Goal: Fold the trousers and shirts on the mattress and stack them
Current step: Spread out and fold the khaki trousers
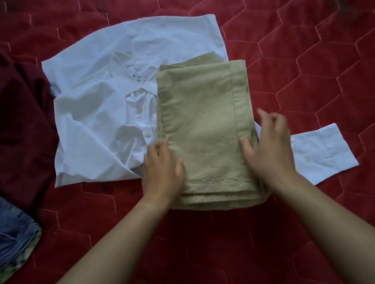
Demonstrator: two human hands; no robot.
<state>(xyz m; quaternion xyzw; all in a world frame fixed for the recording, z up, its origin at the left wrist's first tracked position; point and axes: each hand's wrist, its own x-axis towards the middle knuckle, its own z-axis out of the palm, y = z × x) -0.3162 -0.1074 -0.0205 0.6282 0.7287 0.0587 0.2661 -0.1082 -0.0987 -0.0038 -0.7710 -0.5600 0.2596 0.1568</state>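
**Where both hands flank the folded khaki cotton trousers (203,128)**

Nearest, at the left edge, lies a folded blue denim garment (4,228). The left hand (161,167) rests relaxed at the trousers' left edge, thumb flat on the cloth. The right hand (267,148) is at the right edge, its fingers loosely spread, blurred, and pinching nothing. The trousers lie on a crumpled white buttoned shirt (101,109), whose cuff (322,154) shows at right. A dark maroon garment (3,118) lies far left. All of these rest on the red hexagon-quilted mattress (311,61).

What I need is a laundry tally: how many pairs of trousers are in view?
2: khaki trousers, folded, centre, partly on the white shirt; blue jeans, lower left. The maroon garment may hide more.
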